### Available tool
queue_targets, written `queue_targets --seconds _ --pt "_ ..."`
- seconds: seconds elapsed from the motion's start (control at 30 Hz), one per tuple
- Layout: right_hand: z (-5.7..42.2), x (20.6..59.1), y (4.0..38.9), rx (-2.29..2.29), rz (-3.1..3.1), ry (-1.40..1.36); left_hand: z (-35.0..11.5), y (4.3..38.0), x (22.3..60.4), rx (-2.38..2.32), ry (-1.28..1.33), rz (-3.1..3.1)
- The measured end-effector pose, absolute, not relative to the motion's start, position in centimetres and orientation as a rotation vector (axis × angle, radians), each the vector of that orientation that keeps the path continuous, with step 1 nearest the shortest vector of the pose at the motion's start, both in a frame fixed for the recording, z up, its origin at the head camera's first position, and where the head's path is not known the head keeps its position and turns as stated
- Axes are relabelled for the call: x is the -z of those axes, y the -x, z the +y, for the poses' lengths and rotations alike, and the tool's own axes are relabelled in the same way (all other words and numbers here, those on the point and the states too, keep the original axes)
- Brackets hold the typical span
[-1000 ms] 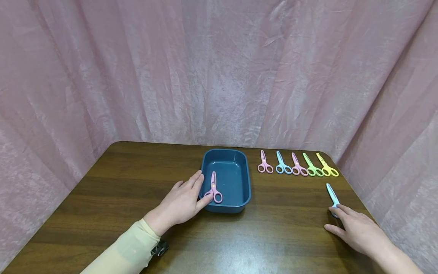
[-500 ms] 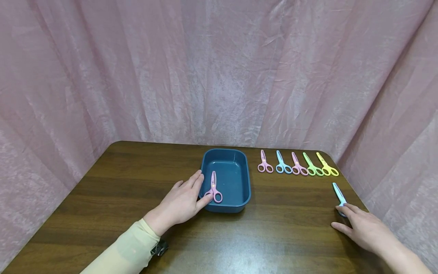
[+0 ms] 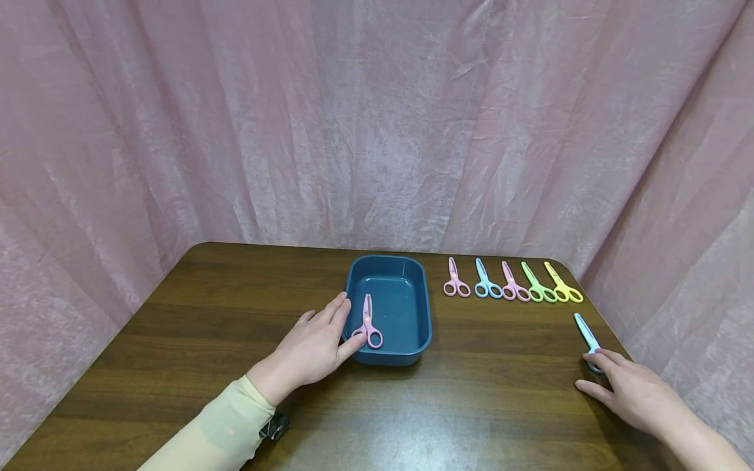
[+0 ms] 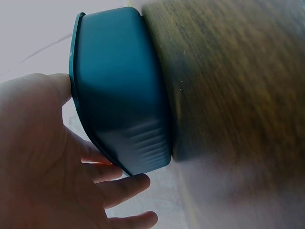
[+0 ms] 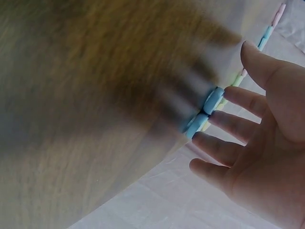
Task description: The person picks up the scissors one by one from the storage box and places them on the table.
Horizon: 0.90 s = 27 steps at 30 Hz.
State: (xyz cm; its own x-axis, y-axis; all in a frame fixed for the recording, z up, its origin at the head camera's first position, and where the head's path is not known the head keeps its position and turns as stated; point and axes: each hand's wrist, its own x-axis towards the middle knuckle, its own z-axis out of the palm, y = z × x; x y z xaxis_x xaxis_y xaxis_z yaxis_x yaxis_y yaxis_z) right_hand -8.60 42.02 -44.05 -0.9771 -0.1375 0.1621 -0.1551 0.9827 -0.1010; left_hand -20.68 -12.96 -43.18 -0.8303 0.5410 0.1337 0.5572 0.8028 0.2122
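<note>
My left hand (image 3: 312,347) rests against the near left side of a dark blue rectangular box (image 3: 400,311), thumb at the front rim and fingers along the left rim. From the left wrist view, the thumb and fingertips touch the rim of the box (image 4: 119,81), palm off its wall. Inside lie pink scissors (image 3: 368,317), blades pointing away. At the table's right side, the fingertips of my right hand (image 3: 639,396) touch the handles of light blue scissors (image 3: 586,332), thumb held apart. The right wrist view shows straight fingers at the blue handle loops (image 5: 213,100).
Along the back right of the brown wooden table (image 3: 235,307) lies a row: pink scissors (image 3: 456,282), blue scissors (image 3: 485,282), more pink scissors (image 3: 514,286), green scissors (image 3: 537,286) and yellow scissors (image 3: 562,286). A pink curtain (image 3: 377,131) hangs behind and at both sides.
My right hand has slid the light blue scissors to the right, toward the table's right edge, moving less in the last half second. The left hand and box have stayed put.
</note>
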Motion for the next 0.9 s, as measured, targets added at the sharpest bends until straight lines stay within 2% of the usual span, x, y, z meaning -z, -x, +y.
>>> queue_targets --seconds 0.9 --pt "41.94 43.9 8.61 -0.179 -2.98 -0.208 -13.03 20.69 43.23 0.369 0.897 -2.91"
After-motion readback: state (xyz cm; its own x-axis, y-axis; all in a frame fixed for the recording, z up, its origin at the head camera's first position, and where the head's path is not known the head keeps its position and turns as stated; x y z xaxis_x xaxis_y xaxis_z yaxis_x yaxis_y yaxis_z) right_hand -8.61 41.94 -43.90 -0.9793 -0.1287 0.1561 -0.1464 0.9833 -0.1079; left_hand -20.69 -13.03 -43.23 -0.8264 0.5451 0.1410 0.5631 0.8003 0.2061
